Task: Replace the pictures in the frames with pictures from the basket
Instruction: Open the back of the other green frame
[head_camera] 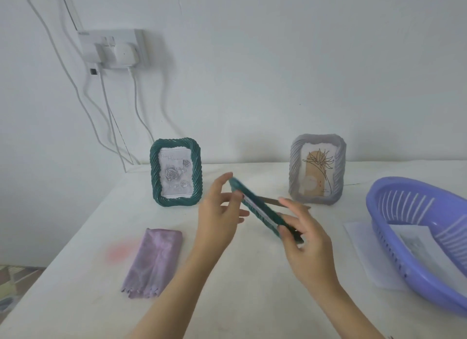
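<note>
I hold a small green frame (257, 207) edge-on above the table, tilted from upper left to lower right. My left hand (219, 212) pinches its upper end and my right hand (305, 240) grips its lower end. A brown stand flap (270, 200) sticks out behind it. A second green frame (176, 173) with a grey rose picture stands upright at the back left. At the back right stands a grey frame (317, 169) with a line-drawn flower picture. The purple basket (394, 247) on the right holds a picture (414, 242).
A folded lilac cloth (154, 261) lies on the white table (227, 300) at the front left. A white sheet (366, 252) lies partly under the basket. A wall socket (113, 49) with plugs and hanging cables is on the wall at the upper left.
</note>
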Demonstrator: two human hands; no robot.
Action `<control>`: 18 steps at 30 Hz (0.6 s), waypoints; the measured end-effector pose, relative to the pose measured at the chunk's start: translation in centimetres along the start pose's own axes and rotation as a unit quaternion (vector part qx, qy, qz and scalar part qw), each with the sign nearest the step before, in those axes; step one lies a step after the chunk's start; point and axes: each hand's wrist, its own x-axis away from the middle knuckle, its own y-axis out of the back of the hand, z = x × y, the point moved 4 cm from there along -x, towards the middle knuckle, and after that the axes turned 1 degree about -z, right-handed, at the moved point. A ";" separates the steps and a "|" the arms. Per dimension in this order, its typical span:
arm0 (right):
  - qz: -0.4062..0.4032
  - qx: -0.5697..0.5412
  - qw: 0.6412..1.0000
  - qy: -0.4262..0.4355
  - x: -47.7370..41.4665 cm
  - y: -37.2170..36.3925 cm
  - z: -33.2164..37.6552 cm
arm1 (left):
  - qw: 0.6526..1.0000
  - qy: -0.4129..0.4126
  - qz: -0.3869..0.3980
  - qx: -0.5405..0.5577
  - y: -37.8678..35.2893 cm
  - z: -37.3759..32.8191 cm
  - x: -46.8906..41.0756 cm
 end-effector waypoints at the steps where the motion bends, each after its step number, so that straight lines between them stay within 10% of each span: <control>1: 0.015 0.036 0.999 0.024 0.3 -0.3 0.1 | 1.000 0.009 -0.001 -0.012 -0.3 -0.1 0.2; 18: 0.103 0.160 0.978 -0.089 2.8 -0.4 -3.2 | 0.976 0.138 0.100 -0.138 2.6 7.4 -0.2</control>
